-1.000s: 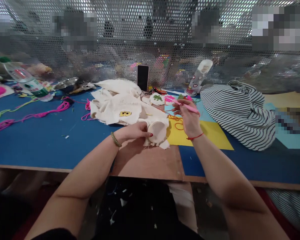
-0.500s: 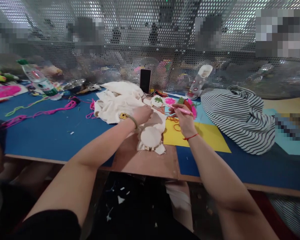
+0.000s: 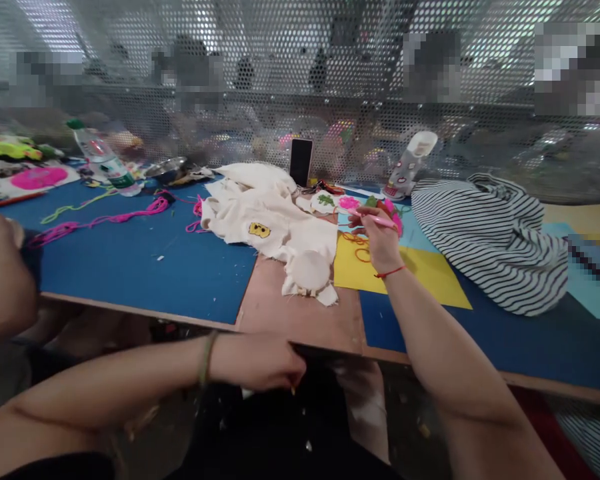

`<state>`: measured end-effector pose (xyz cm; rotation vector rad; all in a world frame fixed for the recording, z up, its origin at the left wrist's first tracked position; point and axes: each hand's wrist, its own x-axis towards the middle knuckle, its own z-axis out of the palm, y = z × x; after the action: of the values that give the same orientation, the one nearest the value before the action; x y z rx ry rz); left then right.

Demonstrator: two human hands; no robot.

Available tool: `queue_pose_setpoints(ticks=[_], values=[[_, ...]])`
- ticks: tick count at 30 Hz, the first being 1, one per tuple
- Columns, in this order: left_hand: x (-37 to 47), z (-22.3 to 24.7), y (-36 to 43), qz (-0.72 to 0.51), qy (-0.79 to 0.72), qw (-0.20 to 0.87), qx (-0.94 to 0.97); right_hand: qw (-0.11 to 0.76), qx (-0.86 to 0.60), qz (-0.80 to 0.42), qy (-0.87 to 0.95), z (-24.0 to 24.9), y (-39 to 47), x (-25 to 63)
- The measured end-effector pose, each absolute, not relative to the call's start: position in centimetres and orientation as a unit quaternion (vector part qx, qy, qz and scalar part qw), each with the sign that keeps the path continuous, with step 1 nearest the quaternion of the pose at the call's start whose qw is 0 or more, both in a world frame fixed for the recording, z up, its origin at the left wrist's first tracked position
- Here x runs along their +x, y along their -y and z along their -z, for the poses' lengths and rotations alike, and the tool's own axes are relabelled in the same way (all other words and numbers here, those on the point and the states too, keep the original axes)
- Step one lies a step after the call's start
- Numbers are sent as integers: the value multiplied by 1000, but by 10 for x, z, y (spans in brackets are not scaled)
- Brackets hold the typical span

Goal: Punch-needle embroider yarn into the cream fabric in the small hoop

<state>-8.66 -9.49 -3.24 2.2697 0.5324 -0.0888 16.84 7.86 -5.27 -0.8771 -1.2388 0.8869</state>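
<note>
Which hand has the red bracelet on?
The right hand, which holds the pink pen-shaped tool; the left hand wears a greenish bracelet instead.

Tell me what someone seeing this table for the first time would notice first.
Probably the black-and-white striped cloth, heaped on the right. Next might come the bright pink yarn trailing across the blue tabletop on the left. Near the middle, the right hand holds a pink pen-like tool, with orange yarn close by.
</note>
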Motion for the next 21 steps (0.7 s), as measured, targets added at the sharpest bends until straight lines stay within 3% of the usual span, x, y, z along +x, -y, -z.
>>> queue_pose_setpoints(ticks=[5, 8, 14, 16, 19, 21], values=[[-109, 162, 149, 59, -426, 312, 847, 637, -371, -389, 553, 55, -76, 167], [-138, 219, 151, 71, -479, 296, 824, 640, -363, -392, 552, 56, -75, 167], [-202, 234, 163, -13, -693, 153, 704, 637, -366, -414, 537, 58, -77, 166], [-211, 234, 179, -29, -647, 179, 740, 638, -364, -409, 542, 57, -76, 166], [-225, 243, 199, 12, -456, 285, 843, 639, -360, -405, 546, 56, -75, 165], [-239, 250, 202, 3, -591, 208, 779, 644, -360, -400, 545, 56, -75, 165]])
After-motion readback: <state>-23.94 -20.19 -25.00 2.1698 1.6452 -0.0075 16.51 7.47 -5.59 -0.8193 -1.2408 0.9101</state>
